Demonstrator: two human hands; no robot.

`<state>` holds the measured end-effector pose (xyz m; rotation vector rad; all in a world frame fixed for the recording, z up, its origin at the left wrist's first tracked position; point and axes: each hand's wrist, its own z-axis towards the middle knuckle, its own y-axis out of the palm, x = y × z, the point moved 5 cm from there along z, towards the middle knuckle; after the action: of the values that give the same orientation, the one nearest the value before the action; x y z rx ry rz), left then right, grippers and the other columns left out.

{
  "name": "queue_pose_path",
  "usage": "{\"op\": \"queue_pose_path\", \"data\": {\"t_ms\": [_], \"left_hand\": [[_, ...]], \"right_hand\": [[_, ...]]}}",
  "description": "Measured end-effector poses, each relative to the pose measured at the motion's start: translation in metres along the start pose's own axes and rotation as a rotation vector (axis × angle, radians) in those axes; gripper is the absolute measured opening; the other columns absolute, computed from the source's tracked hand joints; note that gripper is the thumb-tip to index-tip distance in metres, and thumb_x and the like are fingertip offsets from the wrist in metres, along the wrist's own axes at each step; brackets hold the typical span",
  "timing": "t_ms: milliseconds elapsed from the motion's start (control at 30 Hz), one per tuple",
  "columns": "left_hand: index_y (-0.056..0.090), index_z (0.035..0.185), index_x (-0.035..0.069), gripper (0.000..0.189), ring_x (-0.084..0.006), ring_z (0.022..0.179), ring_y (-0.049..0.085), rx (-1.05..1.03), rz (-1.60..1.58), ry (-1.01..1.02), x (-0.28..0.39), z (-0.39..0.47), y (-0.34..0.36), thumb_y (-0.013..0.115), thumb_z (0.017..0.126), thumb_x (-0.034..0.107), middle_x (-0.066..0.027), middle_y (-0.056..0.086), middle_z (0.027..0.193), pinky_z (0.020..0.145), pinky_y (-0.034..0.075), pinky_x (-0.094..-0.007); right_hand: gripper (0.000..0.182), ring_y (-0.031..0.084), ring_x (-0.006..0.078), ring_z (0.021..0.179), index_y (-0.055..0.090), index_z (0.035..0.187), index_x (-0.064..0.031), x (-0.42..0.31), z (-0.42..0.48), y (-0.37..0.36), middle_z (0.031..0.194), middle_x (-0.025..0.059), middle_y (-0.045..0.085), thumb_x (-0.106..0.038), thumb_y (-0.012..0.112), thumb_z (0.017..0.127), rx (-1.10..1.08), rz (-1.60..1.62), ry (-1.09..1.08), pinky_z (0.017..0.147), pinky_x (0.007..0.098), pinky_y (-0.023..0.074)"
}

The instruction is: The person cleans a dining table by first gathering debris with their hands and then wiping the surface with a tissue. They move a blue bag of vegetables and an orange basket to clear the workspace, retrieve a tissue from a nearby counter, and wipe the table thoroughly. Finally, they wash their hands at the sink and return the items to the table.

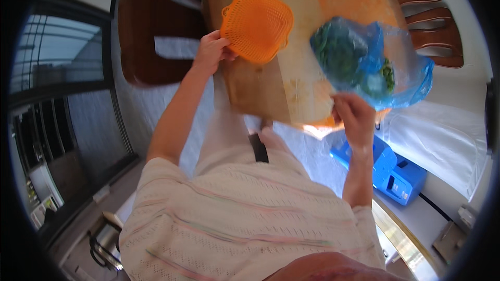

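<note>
An orange perforated plastic basket (pixel 258 27) is held by its near left rim in my left hand (pixel 218 50), over the left part of the table (pixel 258 89). My right hand (pixel 353 117), slightly blurred, is at the table's near right edge with its fingers curled; whether something small is between the fingertips I cannot tell. Just beyond it lies a blue translucent plastic bag (pixel 375 47) on the table. Leafy green vegetables (pixel 340 50) show through the bag's film, and some green stems (pixel 387 74) are seen near its middle.
A dark wooden chair (pixel 136 47) stands at the table's left side, and more wooden chairs (pixel 437 35) line the right. Blue plastic containers (pixel 398 179) are below right of the table. A metal pot or kettle (pixel 105 248) sits at the lower left, near a dark-framed window (pixel 58 54).
</note>
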<state>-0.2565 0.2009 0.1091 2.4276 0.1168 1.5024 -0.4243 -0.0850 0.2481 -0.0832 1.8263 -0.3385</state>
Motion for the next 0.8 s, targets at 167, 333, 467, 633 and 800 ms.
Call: {"op": "queue_pose_path", "data": {"t_ms": [167, 333, 467, 633, 800], "left_hand": [[0.059, 0.097, -0.001, 0.021, -0.0144, 0.054, 0.056, 0.06, 0.103, -0.195, -0.042, -0.152, -0.05, 0.051, 0.079, 0.006, -0.008, 0.061, 0.073, 0.045, 0.046, -0.0243], [0.059, 0.095, -0.001, 0.019, -0.013, 0.053, 0.056, 0.297, -0.015, -0.244, -0.081, -0.257, -0.138, 0.054, 0.078, 0.006, -0.0075, 0.061, 0.072, 0.045, 0.046, -0.0243], [0.059, 0.093, -0.002, 0.018, -0.0129, 0.053, 0.058, 0.487, -0.135, -0.153, -0.098, -0.302, -0.195, 0.055, 0.078, 0.007, -0.0081, 0.062, 0.072, 0.046, 0.047, -0.0242], [0.058, 0.091, 0.0, 0.014, -0.0119, 0.053, 0.058, 0.663, -0.27, -0.092, -0.112, -0.354, -0.279, 0.057, 0.08, 0.008, -0.0075, 0.062, 0.071, 0.048, 0.048, -0.0228], [0.057, 0.097, -0.001, 0.019, -0.0118, 0.054, 0.058, 0.792, -0.382, -0.034, -0.114, -0.407, -0.376, 0.057, 0.08, 0.008, -0.0081, 0.062, 0.071, 0.048, 0.048, -0.023]], "right_hand": [[0.018, 0.052, 0.0091, 0.056, 0.06, 0.096, 0.0019, 0.047, 0.021, 0.065, 0.071, 0.0047, 0.059, -0.013, 0.052, 0.089, -0.329, 0.654, 0.284, 0.051, 0.0204, 0.0418], [0.017, 0.053, 0.01, 0.059, 0.057, 0.101, -0.0006, 0.052, 0.01, 0.155, 0.078, 0.005, 0.061, -0.013, 0.05, 0.091, -0.603, 0.854, 0.486, 0.051, 0.0228, 0.0425], [0.016, 0.053, 0.0091, 0.057, 0.058, 0.097, -0.0016, 0.052, -0.009, 0.227, 0.075, 0.004, 0.06, -0.014, 0.051, 0.091, -0.748, 0.677, 0.511, 0.051, 0.023, 0.042], [0.021, 0.051, 0.0082, 0.054, 0.058, 0.094, -0.0017, 0.059, -0.046, 0.352, 0.073, 0.0032, 0.06, -0.021, 0.056, 0.089, -0.91, 0.251, 0.46, 0.048, 0.0217, 0.0398], [0.041, 0.053, 0.0086, 0.054, 0.051, 0.109, 0.0014, 0.027, -0.095, 0.504, 0.073, 0.0054, 0.06, -0.031, 0.06, 0.086, -1.008, -0.067, 0.32, 0.047, 0.0202, 0.0393]]}}
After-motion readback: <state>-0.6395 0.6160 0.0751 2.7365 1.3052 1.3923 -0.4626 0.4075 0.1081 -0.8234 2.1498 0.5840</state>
